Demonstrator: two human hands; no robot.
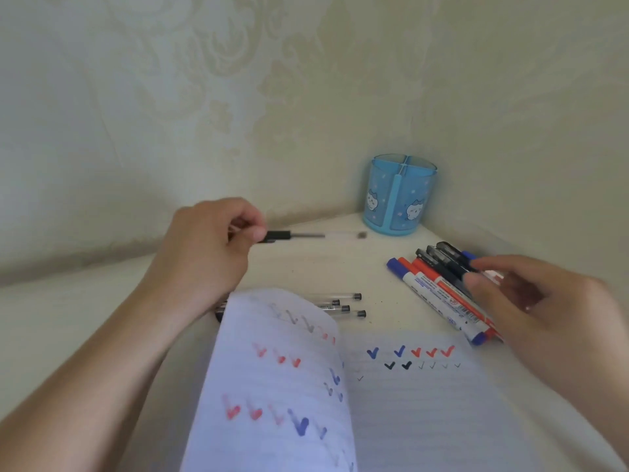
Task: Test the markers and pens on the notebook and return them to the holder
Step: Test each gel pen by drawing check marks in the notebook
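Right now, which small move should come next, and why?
Probably carry the clear pen to the blue holder and drop it in. The left hand holds it in the air, pointing that way, the holder looks empty, and the notebook already carries thin checkmarks.

Marker (442, 294) label print illegible

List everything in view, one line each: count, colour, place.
holder: one, translucent blue with cartoon faces, divided compartments, far corner of the desk.
markers: a pile, blue, red and black; exact count unclear, right of the notebook.
clear pens: about four, transparent with dark ends, on the desk behind the lifted page.
pen: one, clear with black cap, held in the air.
notebook: one, white lined, open, red, blue and black ticks.
desk: one, off-white.
left hand: grips the pen.
right hand: fingers on the markers.
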